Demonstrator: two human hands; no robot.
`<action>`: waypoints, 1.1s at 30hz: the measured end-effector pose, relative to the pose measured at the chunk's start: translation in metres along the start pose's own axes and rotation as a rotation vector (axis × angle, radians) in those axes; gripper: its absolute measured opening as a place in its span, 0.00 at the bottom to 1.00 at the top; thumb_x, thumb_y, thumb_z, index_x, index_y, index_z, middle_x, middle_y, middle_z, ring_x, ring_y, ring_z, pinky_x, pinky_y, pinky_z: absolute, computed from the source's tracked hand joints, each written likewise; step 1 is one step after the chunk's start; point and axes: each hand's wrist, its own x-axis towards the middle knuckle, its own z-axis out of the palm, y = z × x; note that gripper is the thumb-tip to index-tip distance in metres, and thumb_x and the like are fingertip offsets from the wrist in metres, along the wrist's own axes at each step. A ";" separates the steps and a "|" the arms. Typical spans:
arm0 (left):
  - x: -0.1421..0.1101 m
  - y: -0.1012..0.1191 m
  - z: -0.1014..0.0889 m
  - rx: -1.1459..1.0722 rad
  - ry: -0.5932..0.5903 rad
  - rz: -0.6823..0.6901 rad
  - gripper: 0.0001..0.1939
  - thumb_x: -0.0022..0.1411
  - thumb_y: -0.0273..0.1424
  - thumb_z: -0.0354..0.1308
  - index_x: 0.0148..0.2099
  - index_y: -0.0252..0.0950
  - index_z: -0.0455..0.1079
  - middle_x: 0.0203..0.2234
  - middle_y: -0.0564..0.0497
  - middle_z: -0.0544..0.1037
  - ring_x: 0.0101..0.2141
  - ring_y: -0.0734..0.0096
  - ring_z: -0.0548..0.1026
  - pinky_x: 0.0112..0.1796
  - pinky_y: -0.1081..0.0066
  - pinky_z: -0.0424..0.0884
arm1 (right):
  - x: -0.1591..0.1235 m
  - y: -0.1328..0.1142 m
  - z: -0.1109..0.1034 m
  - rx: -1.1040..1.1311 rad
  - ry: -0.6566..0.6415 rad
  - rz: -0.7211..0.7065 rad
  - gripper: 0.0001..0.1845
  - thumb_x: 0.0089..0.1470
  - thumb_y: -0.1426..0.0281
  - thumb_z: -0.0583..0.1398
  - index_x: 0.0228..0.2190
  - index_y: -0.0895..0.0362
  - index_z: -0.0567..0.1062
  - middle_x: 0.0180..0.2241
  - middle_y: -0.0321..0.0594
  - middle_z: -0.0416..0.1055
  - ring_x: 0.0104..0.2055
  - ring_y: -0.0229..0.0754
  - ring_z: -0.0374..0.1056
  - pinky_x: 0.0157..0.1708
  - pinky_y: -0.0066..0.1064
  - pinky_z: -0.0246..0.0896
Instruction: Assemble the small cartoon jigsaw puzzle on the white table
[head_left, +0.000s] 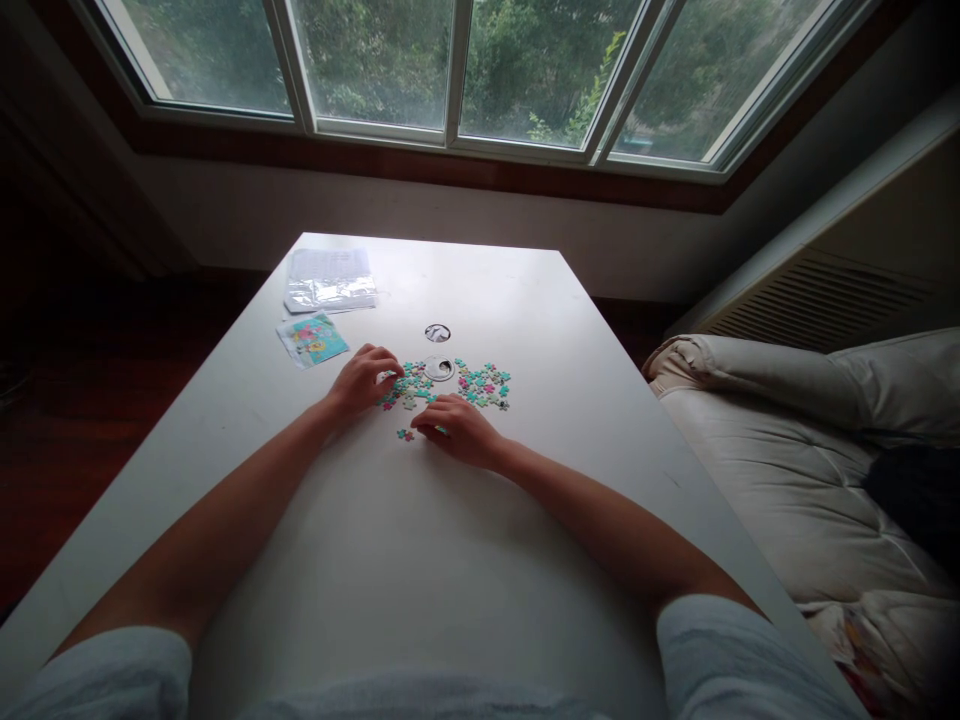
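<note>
Small jigsaw puzzle pieces [411,383] in turquoise, pink and cream lie in a loose pile on the white table [450,560]. My left hand [365,382] rests at the left edge of this pile with its fingers curled down over the pieces. Closer to me, my right hand [459,430] has its thumb and fingers drawn together; whatever they hold is hidden. Just left of those fingertips lies a small cluster of pieces [405,435]. More puzzle pieces [484,383] spread beyond my right hand. Between the two piles sits a round pale cover [435,370] with an opening.
A colourful picture sheet [315,340] lies left of my left hand, with a clear plastic packet [330,282] behind it. Past the pieces is a round hole [438,333] in the tabletop. A cream padded seat [780,470] stands to the right, windows [375,60] ahead.
</note>
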 end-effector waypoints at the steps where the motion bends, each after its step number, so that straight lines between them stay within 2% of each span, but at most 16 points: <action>1: 0.000 0.001 -0.003 0.012 -0.039 0.030 0.08 0.64 0.30 0.58 0.41 0.42 0.79 0.41 0.48 0.78 0.44 0.61 0.70 0.48 0.62 0.68 | 0.000 0.001 -0.002 -0.006 0.029 0.011 0.08 0.67 0.71 0.57 0.39 0.53 0.78 0.34 0.39 0.78 0.37 0.42 0.68 0.43 0.34 0.58; 5: 0.000 0.004 -0.012 0.055 -0.156 0.101 0.07 0.63 0.32 0.61 0.43 0.43 0.80 0.38 0.48 0.75 0.41 0.62 0.68 0.44 0.64 0.66 | -0.002 0.008 -0.012 -0.014 0.137 0.062 0.08 0.66 0.72 0.57 0.38 0.54 0.78 0.32 0.39 0.77 0.35 0.42 0.67 0.42 0.34 0.59; 8: 0.000 0.007 -0.014 0.060 -0.199 0.114 0.08 0.63 0.32 0.61 0.43 0.44 0.80 0.36 0.48 0.74 0.39 0.63 0.68 0.42 0.65 0.65 | -0.005 0.016 -0.016 -0.004 0.160 0.087 0.08 0.65 0.74 0.58 0.38 0.54 0.78 0.32 0.38 0.77 0.35 0.42 0.68 0.43 0.34 0.59; 13: 0.001 0.010 -0.018 0.061 -0.223 0.120 0.05 0.63 0.31 0.61 0.39 0.41 0.79 0.34 0.48 0.74 0.38 0.63 0.67 0.40 0.66 0.64 | -0.009 0.025 -0.024 -0.085 0.015 0.071 0.05 0.63 0.70 0.61 0.39 0.54 0.78 0.33 0.40 0.75 0.38 0.44 0.66 0.42 0.35 0.58; 17: 0.001 0.013 -0.021 0.078 -0.239 0.141 0.05 0.63 0.30 0.60 0.37 0.41 0.78 0.34 0.48 0.74 0.38 0.63 0.68 0.39 0.67 0.64 | -0.011 0.023 -0.031 -0.205 -0.105 0.030 0.16 0.60 0.59 0.65 0.46 0.53 0.78 0.39 0.44 0.74 0.43 0.49 0.64 0.44 0.38 0.58; 20: 0.000 0.013 -0.021 0.074 -0.257 0.154 0.07 0.64 0.29 0.59 0.39 0.42 0.79 0.34 0.48 0.74 0.38 0.64 0.68 0.39 0.67 0.64 | -0.011 0.024 -0.031 -0.239 -0.154 0.021 0.18 0.59 0.57 0.65 0.47 0.53 0.78 0.39 0.44 0.73 0.44 0.49 0.63 0.44 0.38 0.57; 26: -0.001 0.011 -0.018 0.041 -0.265 0.144 0.09 0.66 0.30 0.58 0.39 0.43 0.80 0.32 0.49 0.75 0.38 0.64 0.69 0.38 0.69 0.64 | -0.011 0.026 -0.029 -0.270 -0.163 0.054 0.16 0.59 0.59 0.66 0.46 0.52 0.78 0.39 0.44 0.72 0.44 0.48 0.62 0.44 0.38 0.56; 33: -0.001 0.010 -0.031 0.008 -0.368 0.149 0.10 0.65 0.31 0.60 0.45 0.46 0.80 0.34 0.50 0.77 0.39 0.65 0.70 0.39 0.70 0.64 | -0.012 0.026 -0.030 -0.281 -0.152 0.078 0.16 0.59 0.58 0.65 0.45 0.52 0.78 0.39 0.44 0.72 0.44 0.49 0.62 0.43 0.38 0.56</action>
